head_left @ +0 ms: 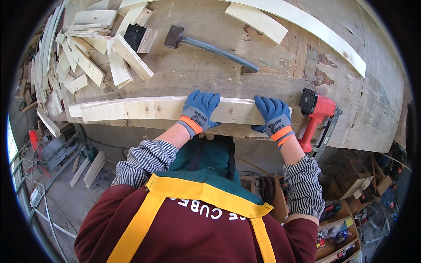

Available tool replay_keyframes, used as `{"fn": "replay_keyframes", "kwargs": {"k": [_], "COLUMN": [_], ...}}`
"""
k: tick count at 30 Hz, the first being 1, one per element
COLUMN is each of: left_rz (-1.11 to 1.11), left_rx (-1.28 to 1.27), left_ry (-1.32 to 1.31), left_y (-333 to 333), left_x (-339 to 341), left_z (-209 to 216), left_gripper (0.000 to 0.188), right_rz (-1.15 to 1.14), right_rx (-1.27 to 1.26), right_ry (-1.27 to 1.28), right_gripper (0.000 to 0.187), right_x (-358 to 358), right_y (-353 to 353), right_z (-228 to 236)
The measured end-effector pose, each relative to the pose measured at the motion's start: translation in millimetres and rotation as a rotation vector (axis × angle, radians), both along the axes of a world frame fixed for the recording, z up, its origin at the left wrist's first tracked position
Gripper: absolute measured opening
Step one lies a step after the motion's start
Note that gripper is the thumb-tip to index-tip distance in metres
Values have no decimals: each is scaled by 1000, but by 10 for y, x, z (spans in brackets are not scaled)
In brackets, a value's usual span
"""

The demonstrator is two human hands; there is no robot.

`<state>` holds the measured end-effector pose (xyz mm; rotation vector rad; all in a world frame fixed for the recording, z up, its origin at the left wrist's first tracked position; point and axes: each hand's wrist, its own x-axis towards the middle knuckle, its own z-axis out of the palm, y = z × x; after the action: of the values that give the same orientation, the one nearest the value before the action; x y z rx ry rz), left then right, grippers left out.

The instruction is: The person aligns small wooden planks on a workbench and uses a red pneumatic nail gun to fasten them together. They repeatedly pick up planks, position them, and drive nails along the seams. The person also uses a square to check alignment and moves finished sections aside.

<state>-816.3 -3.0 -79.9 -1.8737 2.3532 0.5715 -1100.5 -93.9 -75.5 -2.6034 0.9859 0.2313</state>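
Note:
A long pale wooden board [166,108], built of layered strips, lies along the near edge of the workbench. My left hand [201,109], in a blue and grey work glove, grips it near its middle, fingers over the top edge. Nearer its right end, my right hand [272,115] holds the same board in a matching glove. The undersides of the board and my thumbs are partly hidden. Just right of my right hand, a red and black nail gun [319,115] lies on the bench. Beyond the board rests a hammer [210,50] with a dark head and bluish handle.
Loose wooden offcuts [87,48] pile up at the bench's far left. A long thin curved strip [324,33] and a short plank [258,21] lie at the back right. Below the worn plywood bench [193,83], a wooden shelf [351,239] with clutter stands at lower right.

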Motion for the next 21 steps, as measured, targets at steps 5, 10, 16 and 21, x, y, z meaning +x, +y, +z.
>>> {"fn": "replay_keyframes", "kwargs": {"k": [5, 10, 16, 21], "left_rz": [-4, -37, -103, -30], "left_rx": [12, 58, -27, 152], "left_ry": [-28, -133, -34, 79], "left_y": [26, 5, -195, -445], "left_x": [3, -42, -703, -866], "left_z": [-39, 14, 112, -25], "left_gripper": [88, 103, 111, 79], "right_rz": [10, 0, -55, -711], "right_rx": [-13, -33, -102, -225], "right_ry": [2, 11, -42, -399], "right_gripper": [99, 98, 101, 75], "right_x": [3, 4, -61, -806], "right_y": [10, 5, 24, 304], "right_z": [-33, 5, 77, 369]}}
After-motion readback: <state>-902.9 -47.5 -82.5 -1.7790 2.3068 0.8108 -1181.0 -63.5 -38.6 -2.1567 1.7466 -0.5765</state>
